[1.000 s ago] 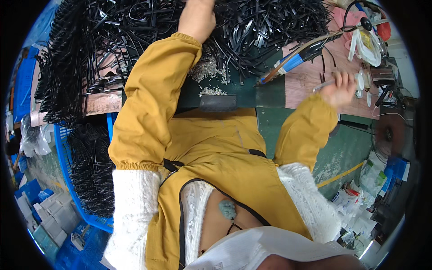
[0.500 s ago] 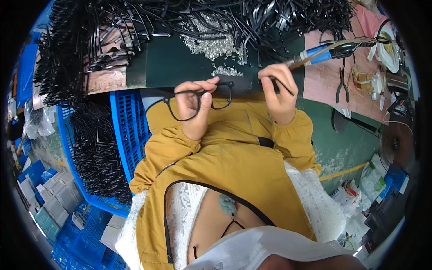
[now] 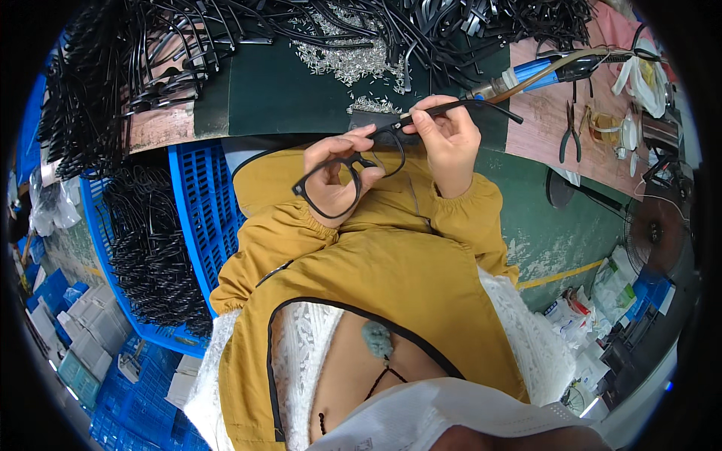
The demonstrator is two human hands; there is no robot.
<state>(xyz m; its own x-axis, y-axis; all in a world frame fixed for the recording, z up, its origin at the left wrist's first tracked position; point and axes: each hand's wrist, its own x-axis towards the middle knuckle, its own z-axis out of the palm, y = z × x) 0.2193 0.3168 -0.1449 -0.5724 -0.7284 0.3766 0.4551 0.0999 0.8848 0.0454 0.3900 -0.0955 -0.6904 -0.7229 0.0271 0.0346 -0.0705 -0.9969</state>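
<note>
Since the earlier frame both hands have lifted slightly and the black eyeglass frame [image 3: 353,177] has tilted, its temple arm [image 3: 459,107] now angled up to the right. The blue crate [image 3: 162,248] of black frames sits at the left, cut off by the rim, with pale boxes [image 3: 90,338] below it too blurred to read. The left hand [image 3: 335,177] grasps the frame's lens rim over the lap; the right hand [image 3: 447,139] pinches the temple arm at the hinge, its fingertips partly hidden.

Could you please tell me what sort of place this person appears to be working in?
Probably an eyeglass assembly workshop. The left hand holds a black glasses frame while the right hand holds a temple arm. Heaps of black frame parts cover the bench, and a blue crate holds more.
</note>
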